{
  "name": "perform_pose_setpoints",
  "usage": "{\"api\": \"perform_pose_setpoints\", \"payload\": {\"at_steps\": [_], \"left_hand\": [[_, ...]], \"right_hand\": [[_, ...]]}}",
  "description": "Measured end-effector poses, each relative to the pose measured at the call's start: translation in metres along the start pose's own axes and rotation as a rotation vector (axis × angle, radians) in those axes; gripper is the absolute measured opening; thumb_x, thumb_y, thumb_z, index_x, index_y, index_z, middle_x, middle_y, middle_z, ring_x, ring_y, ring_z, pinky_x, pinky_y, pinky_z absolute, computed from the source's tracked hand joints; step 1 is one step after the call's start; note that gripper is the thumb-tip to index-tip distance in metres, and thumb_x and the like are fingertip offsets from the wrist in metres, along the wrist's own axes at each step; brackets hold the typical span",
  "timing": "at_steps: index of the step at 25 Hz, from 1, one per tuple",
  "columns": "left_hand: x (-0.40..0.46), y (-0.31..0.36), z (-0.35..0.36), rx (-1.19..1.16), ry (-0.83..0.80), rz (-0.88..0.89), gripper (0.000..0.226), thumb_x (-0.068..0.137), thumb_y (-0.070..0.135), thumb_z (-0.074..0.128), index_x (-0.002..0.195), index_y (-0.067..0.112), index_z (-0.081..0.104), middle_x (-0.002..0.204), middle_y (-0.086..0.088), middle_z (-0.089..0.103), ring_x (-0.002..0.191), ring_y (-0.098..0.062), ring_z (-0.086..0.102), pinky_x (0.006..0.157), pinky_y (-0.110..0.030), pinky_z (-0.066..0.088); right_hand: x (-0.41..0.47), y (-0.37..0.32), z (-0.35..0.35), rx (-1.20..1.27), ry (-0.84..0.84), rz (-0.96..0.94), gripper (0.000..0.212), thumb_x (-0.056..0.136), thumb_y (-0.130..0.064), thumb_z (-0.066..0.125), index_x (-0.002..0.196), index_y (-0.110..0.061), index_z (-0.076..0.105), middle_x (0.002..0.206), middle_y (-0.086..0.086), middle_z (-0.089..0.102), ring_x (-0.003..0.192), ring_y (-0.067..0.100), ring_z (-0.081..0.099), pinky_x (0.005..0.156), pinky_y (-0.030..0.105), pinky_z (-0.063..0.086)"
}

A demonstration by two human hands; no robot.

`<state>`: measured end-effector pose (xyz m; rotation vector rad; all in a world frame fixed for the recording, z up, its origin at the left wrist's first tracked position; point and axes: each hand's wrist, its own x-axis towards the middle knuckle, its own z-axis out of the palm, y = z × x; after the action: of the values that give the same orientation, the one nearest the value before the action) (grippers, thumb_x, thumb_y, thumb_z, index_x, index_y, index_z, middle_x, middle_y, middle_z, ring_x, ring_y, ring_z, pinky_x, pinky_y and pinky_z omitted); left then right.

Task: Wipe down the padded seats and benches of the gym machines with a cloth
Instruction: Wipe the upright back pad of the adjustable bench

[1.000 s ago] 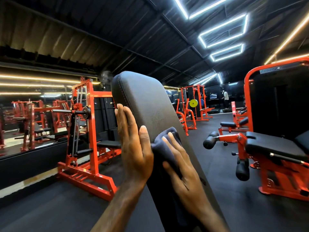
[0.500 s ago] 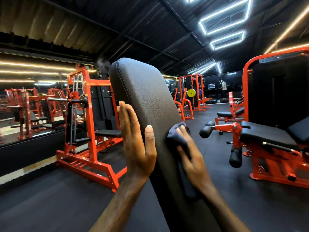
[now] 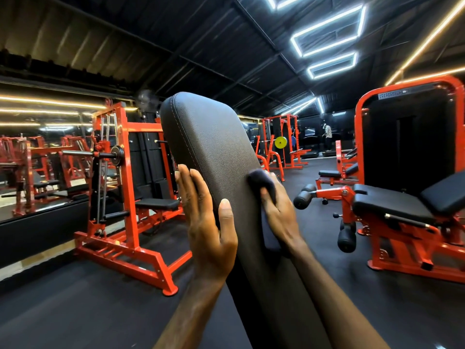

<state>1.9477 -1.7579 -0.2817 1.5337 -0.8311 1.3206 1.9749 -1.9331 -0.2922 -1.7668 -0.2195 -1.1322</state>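
here the padded backrest (image 3: 211,152) stands tilted and tall between the two hands, with its rounded top above them. the left hand (image 3: 206,222) lies flat on its left edge, fingers straight and thumb laid over the front face, so it steadies the pad and grips nothing. the right hand (image 3: 279,210) is on the right edge and holds the dark cloth (image 3: 261,180); the fingers curl around it, and the bunched part shows above the fingertips, touching the side of the pad.

i think the wiping of this side is in progress, and the upper part above both hands is probably not wiped yet. one risk is that the bunched cloth touches only a narrow strip, so places are missed. another is that the cloth slips out of the hand at the rounded edge.

to the right of the right hand stands a red leg machine (image 3: 392,215), well apart. to the left of the left hand is a red rack (image 3: 128,197).
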Motion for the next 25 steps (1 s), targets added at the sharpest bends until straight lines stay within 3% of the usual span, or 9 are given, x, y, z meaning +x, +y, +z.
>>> {"api": "perform_pose_setpoints", "payload": {"at_steps": [2, 5, 7, 10, 16, 19, 21, 25], "left_hand": [[-0.004, 0.0, -0.001, -0.004, -0.004, 0.005, 0.068, 0.105, 0.013, 0.046, 0.163, -0.006, 0.016, 0.176, -0.017, 0.003, 0.163, -0.035, 0.0, 0.13, -0.062, 0.01], [-0.011, 0.002, 0.001, -0.009, -0.004, -0.024, 0.068, 0.106, 0.014, 0.046, 0.163, -0.006, 0.016, 0.176, -0.017, 0.004, 0.163, -0.035, 0.001, 0.129, -0.063, 0.011], [-0.017, 0.004, 0.0, -0.011, -0.017, -0.022, 0.068, 0.106, 0.012, 0.045, 0.163, -0.006, 0.015, 0.176, -0.017, 0.003, 0.163, -0.035, 0.0, 0.129, -0.063, 0.011], [-0.019, 0.003, -0.001, 0.001, -0.027, 0.011, 0.069, 0.104, 0.01, 0.045, 0.163, -0.008, 0.014, 0.175, -0.019, 0.002, 0.163, -0.036, 0.0, 0.129, -0.063, 0.01], [-0.027, 0.006, 0.003, 0.003, -0.008, -0.027, 0.066, 0.107, 0.012, 0.046, 0.162, -0.008, 0.017, 0.175, -0.019, 0.005, 0.163, -0.036, 0.002, 0.129, -0.063, 0.013], [-0.029, 0.005, 0.002, 0.009, -0.009, -0.018, 0.066, 0.106, 0.011, 0.046, 0.162, -0.008, 0.017, 0.175, -0.019, 0.005, 0.163, -0.036, 0.002, 0.129, -0.063, 0.012], [-0.029, 0.004, 0.001, 0.021, -0.021, -0.014, 0.067, 0.105, 0.01, 0.045, 0.163, -0.007, 0.016, 0.175, -0.019, 0.004, 0.163, -0.036, 0.002, 0.129, -0.062, 0.011], [-0.029, 0.007, 0.0, 0.016, -0.034, -0.018, 0.068, 0.103, 0.009, 0.044, 0.163, -0.008, 0.015, 0.175, -0.02, 0.003, 0.163, -0.037, 0.001, 0.129, -0.064, 0.012]], "right_hand": [[0.009, -0.009, 0.002, 0.034, -0.024, 0.005, 0.054, 0.106, -0.039, 0.049, 0.158, -0.028, 0.044, 0.167, -0.011, 0.038, 0.157, 0.003, 0.026, 0.131, 0.041, 0.022], [-0.037, 0.023, -0.017, 0.025, -0.117, -0.22, 0.053, 0.108, -0.021, 0.051, 0.16, -0.019, 0.04, 0.17, -0.008, 0.033, 0.159, 0.011, 0.023, 0.131, 0.035, 0.019], [-0.054, 0.046, -0.026, 0.014, -0.064, -0.121, 0.051, 0.109, -0.023, 0.051, 0.159, -0.021, 0.043, 0.167, -0.011, 0.038, 0.157, 0.008, 0.028, 0.131, 0.04, 0.022], [-0.03, 0.035, -0.017, -0.002, 0.014, 0.112, 0.052, 0.105, -0.043, 0.049, 0.155, -0.029, 0.049, 0.161, -0.015, 0.046, 0.153, 0.005, 0.035, 0.127, 0.047, 0.029], [-0.089, 0.044, -0.031, 0.013, -0.094, -0.18, 0.055, 0.107, -0.02, 0.052, 0.16, -0.023, 0.04, 0.168, -0.01, 0.036, 0.158, 0.012, 0.026, 0.13, 0.036, 0.021], [-0.064, 0.044, -0.022, 0.01, 0.033, 0.12, 0.052, 0.102, -0.038, 0.051, 0.154, -0.037, 0.048, 0.161, -0.019, 0.045, 0.152, 0.003, 0.035, 0.127, 0.045, 0.029], [-0.057, 0.031, -0.014, 0.017, 0.035, 0.176, 0.054, 0.102, -0.042, 0.051, 0.155, -0.038, 0.047, 0.162, -0.02, 0.043, 0.153, 0.001, 0.033, 0.128, 0.044, 0.029], [-0.117, 0.045, -0.032, 0.032, -0.106, -0.137, 0.057, 0.106, -0.02, 0.053, 0.161, -0.024, 0.038, 0.168, -0.011, 0.036, 0.159, 0.013, 0.026, 0.13, 0.039, 0.022]]}}
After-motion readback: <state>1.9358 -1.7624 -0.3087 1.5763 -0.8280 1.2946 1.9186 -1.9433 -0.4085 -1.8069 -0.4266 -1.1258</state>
